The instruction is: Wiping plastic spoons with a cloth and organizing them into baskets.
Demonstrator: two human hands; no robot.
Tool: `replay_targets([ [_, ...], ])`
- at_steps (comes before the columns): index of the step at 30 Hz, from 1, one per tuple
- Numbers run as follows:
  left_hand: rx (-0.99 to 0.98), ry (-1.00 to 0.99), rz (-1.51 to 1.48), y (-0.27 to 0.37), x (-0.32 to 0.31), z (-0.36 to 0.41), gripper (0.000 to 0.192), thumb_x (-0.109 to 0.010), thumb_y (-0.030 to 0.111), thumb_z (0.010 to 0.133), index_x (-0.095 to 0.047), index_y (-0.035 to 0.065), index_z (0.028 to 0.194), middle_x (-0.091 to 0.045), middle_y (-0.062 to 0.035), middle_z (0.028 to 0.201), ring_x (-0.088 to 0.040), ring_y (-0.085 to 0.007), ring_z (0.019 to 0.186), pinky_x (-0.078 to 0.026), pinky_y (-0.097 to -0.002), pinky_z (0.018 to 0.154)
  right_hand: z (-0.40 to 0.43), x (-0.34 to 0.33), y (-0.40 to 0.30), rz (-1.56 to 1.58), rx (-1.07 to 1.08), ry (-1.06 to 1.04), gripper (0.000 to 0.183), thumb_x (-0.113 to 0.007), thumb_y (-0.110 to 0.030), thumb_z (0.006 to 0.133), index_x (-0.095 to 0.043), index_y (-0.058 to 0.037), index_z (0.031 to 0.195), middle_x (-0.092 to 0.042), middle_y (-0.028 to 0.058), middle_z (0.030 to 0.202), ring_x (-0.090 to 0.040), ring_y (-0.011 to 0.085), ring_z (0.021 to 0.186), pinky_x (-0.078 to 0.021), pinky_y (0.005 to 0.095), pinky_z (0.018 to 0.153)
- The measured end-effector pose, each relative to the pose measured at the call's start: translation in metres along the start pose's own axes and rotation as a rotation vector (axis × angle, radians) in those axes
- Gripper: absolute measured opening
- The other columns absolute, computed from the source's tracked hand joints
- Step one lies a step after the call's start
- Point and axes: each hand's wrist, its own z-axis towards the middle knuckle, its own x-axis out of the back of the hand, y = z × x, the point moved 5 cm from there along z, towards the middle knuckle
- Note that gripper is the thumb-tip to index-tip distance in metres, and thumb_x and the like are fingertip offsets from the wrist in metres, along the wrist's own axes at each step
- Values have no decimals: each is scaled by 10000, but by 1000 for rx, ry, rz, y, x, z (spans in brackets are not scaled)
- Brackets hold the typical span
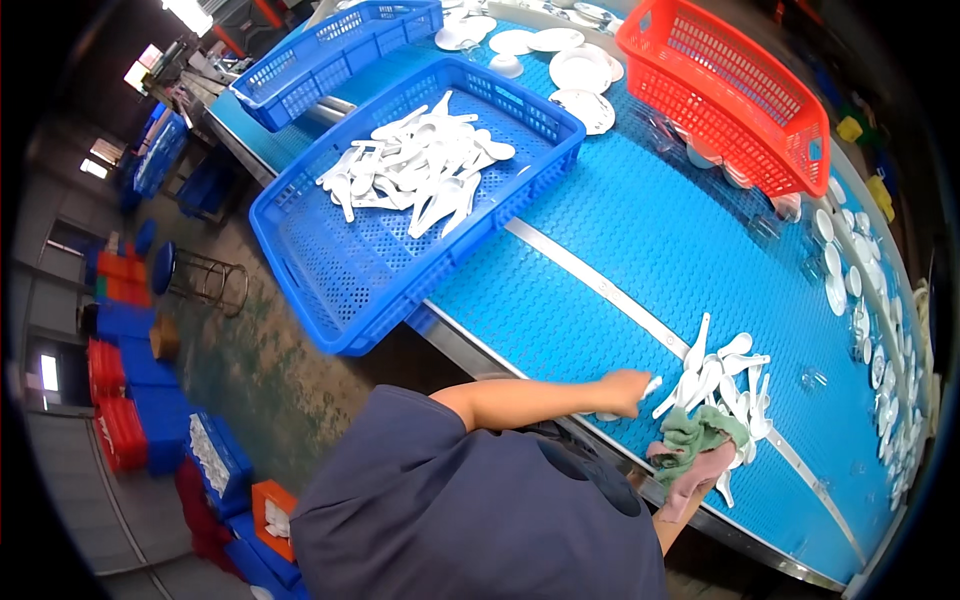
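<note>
My left hand [626,392] is closed around white spoons or a single one; a white end sticks out past the fingers, and a white rounded part shows below the wrist. To its right, a loose pile of white soup spoons [705,382] lies on the blue conveyor belt [555,300]. A green and pink cloth [694,442] is draped over my right hand at the near side of this pile. The cloth hides the fingers, so their grip does not show. Many more white spoons [420,165] lie heaped in a blue plastic crate [480,247] at the left.
A second blue crate [337,56] stands at the upper left. White plates [581,71] lie beyond the crates, and a red plastic basket [720,97] stands at the far side. Small white dishes [832,259] and clear glassware line the right. The belt's metal edge [480,349] runs close before me.
</note>
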Motion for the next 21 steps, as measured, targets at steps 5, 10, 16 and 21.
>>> replay_targets([
  [5,78,254,-620,-9,54,-12,161,-586,170,685,-607,49,789,-616,-119,702,-594,-209,655,-454,-350,598,14,-47,22,-485,73,63,508,-569,24,733,-375,-4,1202,-541,122,918,-551,224,726,-479,367,618],
  [10,40,435,-542,3,91,-21,333,-565,331,818,-600,22,698,-557,-92,548,-533,-149,521,-434,-324,510,44,-80,71,-373,492,22,311,-551,-68,800,-479,-8,1097,-577,55,934,-570,168,760,-464,240,676],
  [16,-115,726,-403,1,137,-32,426,-533,309,846,-533,34,521,-467,-49,449,-429,-90,454,-354,-306,420,59,-100,87,-73,13,-134,269,-592,12,751,-531,-6,1012,-589,67,968,-581,152,840,-474,290,776],
  [21,44,785,-918,-34,150,-30,278,-526,270,852,-546,73,659,-490,1,580,-442,-77,531,-370,-261,479,64,-87,106,490,-136,-188,388,-628,-119,760,-482,-28,1107,-571,91,1043,-565,218,947,-466,352,840],
])
